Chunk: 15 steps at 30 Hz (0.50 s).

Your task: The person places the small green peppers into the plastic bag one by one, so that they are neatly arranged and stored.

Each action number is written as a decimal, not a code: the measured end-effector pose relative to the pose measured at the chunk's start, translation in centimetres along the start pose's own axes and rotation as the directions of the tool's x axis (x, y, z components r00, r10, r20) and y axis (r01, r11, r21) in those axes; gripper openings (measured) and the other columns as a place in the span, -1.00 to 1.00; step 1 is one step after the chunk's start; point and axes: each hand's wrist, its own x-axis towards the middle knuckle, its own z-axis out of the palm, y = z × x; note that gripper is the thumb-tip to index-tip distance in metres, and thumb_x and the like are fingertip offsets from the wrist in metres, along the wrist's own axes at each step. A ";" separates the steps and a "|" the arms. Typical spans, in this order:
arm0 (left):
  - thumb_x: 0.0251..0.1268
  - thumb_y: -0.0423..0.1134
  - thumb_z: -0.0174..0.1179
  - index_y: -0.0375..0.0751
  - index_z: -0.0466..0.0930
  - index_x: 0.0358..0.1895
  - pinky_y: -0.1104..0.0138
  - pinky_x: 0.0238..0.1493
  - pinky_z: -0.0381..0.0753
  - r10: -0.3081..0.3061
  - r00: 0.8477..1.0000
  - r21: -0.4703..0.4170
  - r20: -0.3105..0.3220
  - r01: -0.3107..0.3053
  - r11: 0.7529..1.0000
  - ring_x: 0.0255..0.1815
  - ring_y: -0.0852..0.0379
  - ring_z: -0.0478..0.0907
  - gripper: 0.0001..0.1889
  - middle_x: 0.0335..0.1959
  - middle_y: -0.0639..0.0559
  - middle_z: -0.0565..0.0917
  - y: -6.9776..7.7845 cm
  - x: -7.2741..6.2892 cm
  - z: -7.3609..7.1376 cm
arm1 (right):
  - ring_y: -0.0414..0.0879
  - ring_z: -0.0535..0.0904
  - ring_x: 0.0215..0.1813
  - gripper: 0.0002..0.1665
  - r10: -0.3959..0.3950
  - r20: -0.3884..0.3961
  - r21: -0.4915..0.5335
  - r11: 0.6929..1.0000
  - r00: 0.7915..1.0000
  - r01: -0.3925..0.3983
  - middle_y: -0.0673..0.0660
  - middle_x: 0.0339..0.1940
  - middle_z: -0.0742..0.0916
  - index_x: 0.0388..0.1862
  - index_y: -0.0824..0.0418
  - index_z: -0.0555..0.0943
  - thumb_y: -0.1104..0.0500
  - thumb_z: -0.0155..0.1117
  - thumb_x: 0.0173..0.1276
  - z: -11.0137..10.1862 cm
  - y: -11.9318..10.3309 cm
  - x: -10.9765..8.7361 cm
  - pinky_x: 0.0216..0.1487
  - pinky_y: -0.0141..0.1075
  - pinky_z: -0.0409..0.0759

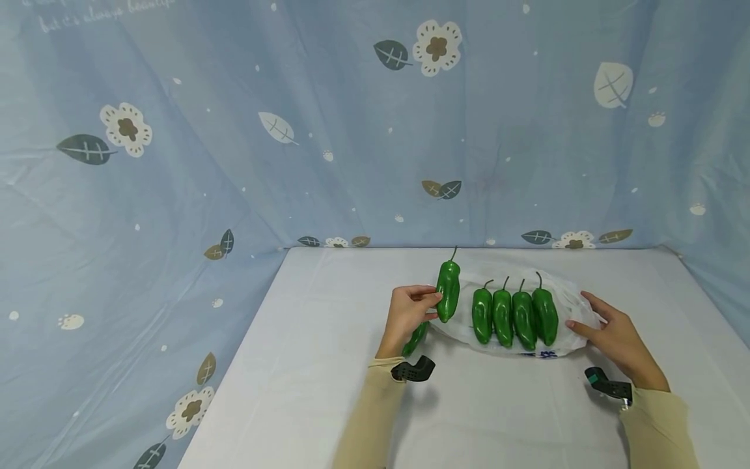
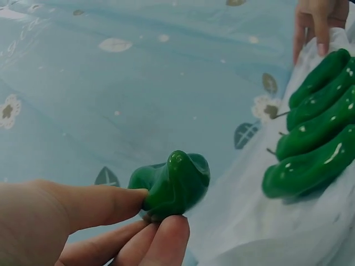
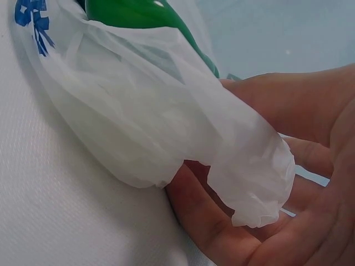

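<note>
In the head view my left hand (image 1: 407, 314) pinches a green pepper (image 1: 448, 291) between thumb and fingers, its stem pointing up. The left wrist view shows this pepper (image 2: 176, 183) end-on at the fingertips. My right hand (image 1: 616, 339) grips the right end of a white plastic bag (image 1: 571, 306), thumb on top; the right wrist view shows the crumpled bag (image 3: 138, 122) between thumb and fingers. Several green peppers (image 1: 502, 318) lie side by side on the bag, stems away from me. Another green pepper (image 1: 415, 339) is partly hidden beneath my left hand.
A white-covered table (image 1: 305, 365) lies under everything. Behind it hangs a blue curtain (image 1: 363, 130) with leaf and flower prints, which also runs along the left side. Blue print shows on the bag's near edge. Black wrist devices (image 1: 413, 369) sit at both cuffs.
</note>
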 end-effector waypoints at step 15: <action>0.34 -0.34 0.38 -0.34 0.77 -0.01 0.32 -0.30 0.83 -0.006 1.000 0.008 0.007 0.006 1.000 -0.29 0.20 0.75 -0.78 -0.21 -0.14 0.78 -1.5 0.0 1.4 | 0.69 -0.06 0.57 0.10 -0.022 0.010 0.012 1.000 1.000 0.021 0.60 0.65 -0.02 0.71 0.31 -0.15 -0.09 0.26 0.55 -0.1 0.1 -0.1 0.37 0.59 0.16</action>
